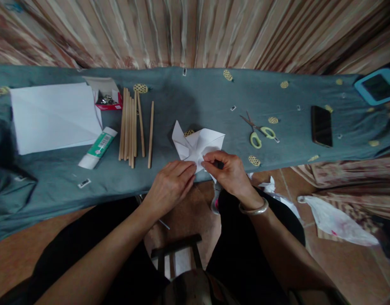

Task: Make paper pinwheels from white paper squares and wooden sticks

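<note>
A white paper pinwheel [198,144] with folded-in blades lies at the front edge of the cloth-covered table. My left hand [174,182] is closed on its lower left side, the fingertips pressing near the centre. My right hand [228,171] pinches the paper at its lower right, thumb and forefinger together; anything small between them is hidden. To the left are several wooden sticks [127,127], with a single stick [151,134] lying closest to the pinwheel. Green-handled scissors [255,130] rest partly open on the right.
White paper sheets [55,118], a red-and-white box [108,96] of small metal pieces and a green-and-white glue tube [98,147] lie left. A dark phone [321,126] and a blue-framed device [377,87] are right. Paper scraps and a plastic bag [339,220] lie on the floor.
</note>
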Demonstrator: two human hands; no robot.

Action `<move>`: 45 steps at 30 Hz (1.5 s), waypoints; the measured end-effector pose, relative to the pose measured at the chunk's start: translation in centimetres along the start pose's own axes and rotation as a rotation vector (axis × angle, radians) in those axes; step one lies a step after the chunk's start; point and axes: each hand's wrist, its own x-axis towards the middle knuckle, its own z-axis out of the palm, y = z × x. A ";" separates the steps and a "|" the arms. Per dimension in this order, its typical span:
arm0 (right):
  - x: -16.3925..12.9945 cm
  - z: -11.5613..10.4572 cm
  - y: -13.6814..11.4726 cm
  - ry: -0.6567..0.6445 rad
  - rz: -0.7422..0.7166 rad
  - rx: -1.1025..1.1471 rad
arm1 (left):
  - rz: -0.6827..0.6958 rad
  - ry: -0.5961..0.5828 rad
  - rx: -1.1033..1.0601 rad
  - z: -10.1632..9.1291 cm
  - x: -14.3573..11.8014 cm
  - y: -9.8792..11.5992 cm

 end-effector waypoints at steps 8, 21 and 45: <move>0.3 0.5 0.1 0.080 -0.175 -0.150 | 0.008 0.016 -0.027 0.0 -0.2 0.1; 0.5 1.1 0.0 0.085 -0.194 -0.243 | 0.030 0.002 -0.006 0.0 0.0 0.0; 0.8 1.2 -0.2 0.079 -0.186 -0.262 | 0.015 -0.043 -0.032 -0.1 0.2 0.1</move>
